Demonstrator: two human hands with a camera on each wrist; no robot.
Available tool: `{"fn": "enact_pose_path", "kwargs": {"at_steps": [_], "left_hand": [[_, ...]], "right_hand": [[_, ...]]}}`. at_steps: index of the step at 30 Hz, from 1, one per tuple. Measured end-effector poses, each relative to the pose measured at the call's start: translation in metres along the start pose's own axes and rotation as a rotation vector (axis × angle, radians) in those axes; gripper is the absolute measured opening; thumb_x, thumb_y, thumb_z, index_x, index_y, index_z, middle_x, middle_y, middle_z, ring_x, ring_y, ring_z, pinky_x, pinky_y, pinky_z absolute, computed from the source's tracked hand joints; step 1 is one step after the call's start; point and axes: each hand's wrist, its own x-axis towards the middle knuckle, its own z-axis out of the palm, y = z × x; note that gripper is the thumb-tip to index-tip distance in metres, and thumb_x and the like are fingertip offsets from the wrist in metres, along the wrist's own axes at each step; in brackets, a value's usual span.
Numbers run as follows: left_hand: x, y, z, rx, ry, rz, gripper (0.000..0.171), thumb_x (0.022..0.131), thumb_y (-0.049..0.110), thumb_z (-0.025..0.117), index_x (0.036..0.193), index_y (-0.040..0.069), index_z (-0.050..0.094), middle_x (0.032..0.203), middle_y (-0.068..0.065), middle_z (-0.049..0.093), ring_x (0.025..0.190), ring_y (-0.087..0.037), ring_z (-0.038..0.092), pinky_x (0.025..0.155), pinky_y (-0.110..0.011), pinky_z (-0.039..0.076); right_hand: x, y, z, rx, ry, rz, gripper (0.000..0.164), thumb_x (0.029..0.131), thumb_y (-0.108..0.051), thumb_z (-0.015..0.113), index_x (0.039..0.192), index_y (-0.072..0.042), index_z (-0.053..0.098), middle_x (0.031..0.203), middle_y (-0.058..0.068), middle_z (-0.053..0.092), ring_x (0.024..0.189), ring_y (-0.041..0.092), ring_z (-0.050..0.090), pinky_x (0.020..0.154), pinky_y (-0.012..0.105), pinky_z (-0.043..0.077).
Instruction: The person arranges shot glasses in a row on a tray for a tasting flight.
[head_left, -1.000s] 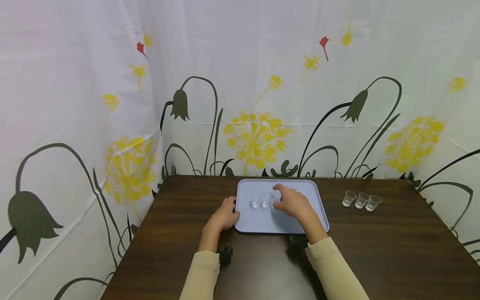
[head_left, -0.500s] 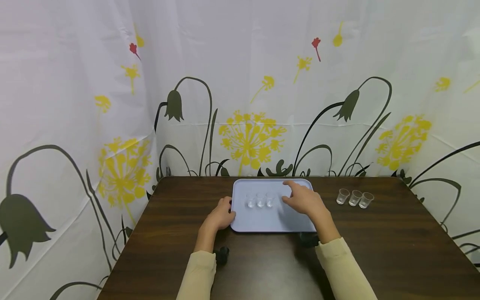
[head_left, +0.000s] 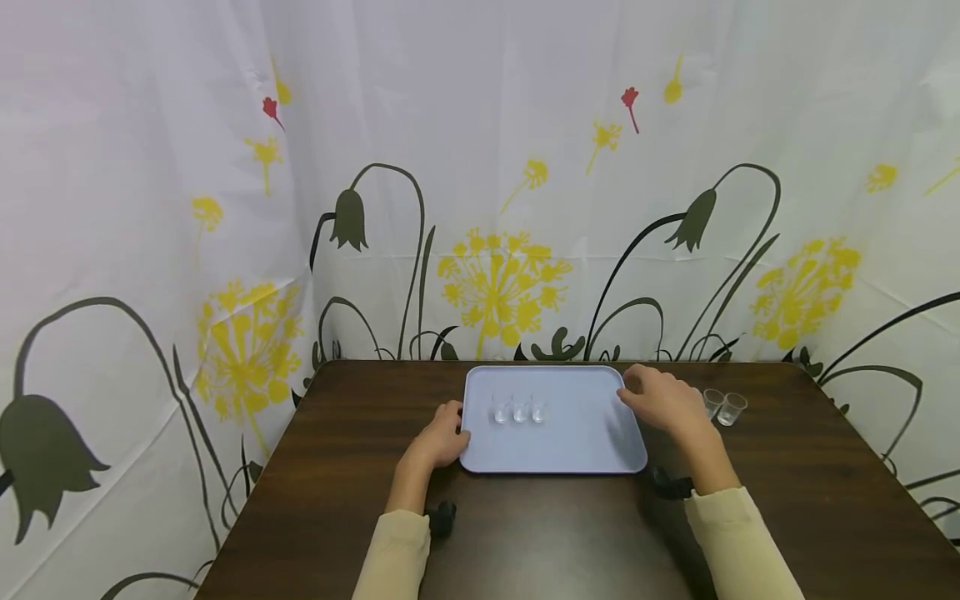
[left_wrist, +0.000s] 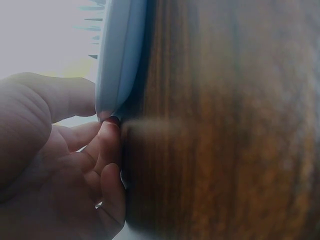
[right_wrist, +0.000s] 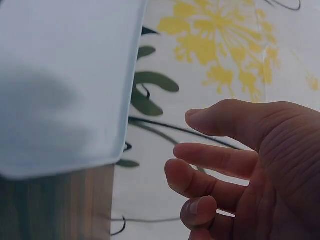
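A pale blue tray [head_left: 581, 442] lies on the table with three small clear plastic cups [head_left: 520, 412] standing in a row on its left half. My left hand [head_left: 440, 435] grips the tray's left edge; in the left wrist view the thumb [left_wrist: 75, 95] and fingers meet at the rim. Over the right edge of the tray hovers my right hand [head_left: 663, 400], fingers loosely bent and holding nothing. To its right, two more clear cups [head_left: 731, 409] show on the table, the nearer one partly covered by that hand.
The dark wooden table [head_left: 555, 542] extends on all sides of the tray. Behind it hangs a white curtain [head_left: 480, 125] with printed flowers. A black wrist device [head_left: 442, 518] sits under the left wrist.
My right hand let go of the third cup on the tray and moved right, past the tray's edge, now covering one of the cups on the table. The left hand has stayed at the tray.
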Motion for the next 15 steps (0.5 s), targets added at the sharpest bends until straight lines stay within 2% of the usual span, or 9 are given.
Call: {"fn": "enact_pose_path", "kwargs": {"at_steps": [3, 5, 8, 9, 12, 15], "left_hand": [[0.002, -0.005, 0.006, -0.017, 0.013, -0.010, 0.057, 0.101, 0.019, 0.057, 0.154, 0.001, 0.044, 0.143, -0.021, 0.052, 0.123, -0.035, 0.060, 0.107, -0.058, 0.048], [0.000, -0.002, 0.006, -0.017, 0.014, -0.020, 0.057, 0.102, 0.018, 0.056, 0.155, 0.001, 0.044, 0.144, -0.021, 0.052, 0.124, -0.036, 0.060, 0.108, -0.059, 0.047], [-0.010, 0.013, -0.003, -0.023, 0.014, -0.023, 0.057, 0.101, 0.014, 0.055, 0.154, -0.003, 0.043, 0.143, -0.024, 0.052, 0.126, -0.039, 0.060, 0.110, -0.060, 0.046], [-0.010, 0.013, -0.004, -0.005, 0.013, -0.008, 0.056, 0.102, 0.015, 0.054, 0.153, -0.004, 0.042, 0.142, -0.025, 0.052, 0.125, -0.039, 0.060, 0.108, -0.059, 0.048], [-0.017, 0.019, -0.009, -0.021, 0.010, 0.004, 0.055, 0.101, 0.013, 0.055, 0.151, -0.006, 0.043, 0.141, -0.027, 0.052, 0.125, -0.041, 0.060, 0.109, -0.059, 0.048], [-0.012, 0.013, -0.006, -0.012, 0.009, 0.015, 0.055, 0.101, 0.015, 0.055, 0.151, -0.005, 0.043, 0.141, -0.026, 0.052, 0.124, -0.039, 0.061, 0.107, -0.058, 0.049]], "right_hand": [[-0.004, 0.011, -0.003, 0.020, -0.004, 0.023, 0.049, 0.104, -0.046, 0.062, 0.142, -0.015, 0.065, 0.132, 0.020, 0.073, 0.110, 0.049, 0.070, 0.083, 0.066, 0.051], [-0.006, 0.018, -0.007, 0.029, -0.003, 0.034, 0.051, 0.104, -0.046, 0.063, 0.144, -0.015, 0.063, 0.128, 0.020, 0.075, 0.109, 0.048, 0.070, 0.083, 0.066, 0.050], [-0.007, 0.027, -0.013, 0.034, 0.002, 0.047, 0.053, 0.104, -0.046, 0.063, 0.146, -0.014, 0.061, 0.126, 0.021, 0.075, 0.109, 0.051, 0.069, 0.084, 0.068, 0.049], [-0.007, 0.030, -0.014, 0.032, 0.002, 0.051, 0.054, 0.104, -0.046, 0.064, 0.147, -0.014, 0.060, 0.127, 0.021, 0.075, 0.110, 0.052, 0.069, 0.084, 0.070, 0.049], [-0.008, 0.040, -0.017, 0.024, -0.012, 0.073, 0.057, 0.103, -0.046, 0.064, 0.148, -0.012, 0.058, 0.132, 0.026, 0.072, 0.114, 0.059, 0.066, 0.088, 0.080, 0.045], [-0.008, 0.051, -0.017, 0.011, -0.036, 0.096, 0.060, 0.103, -0.047, 0.064, 0.149, -0.009, 0.056, 0.137, 0.028, 0.069, 0.118, 0.060, 0.063, 0.093, 0.085, 0.040]]}}
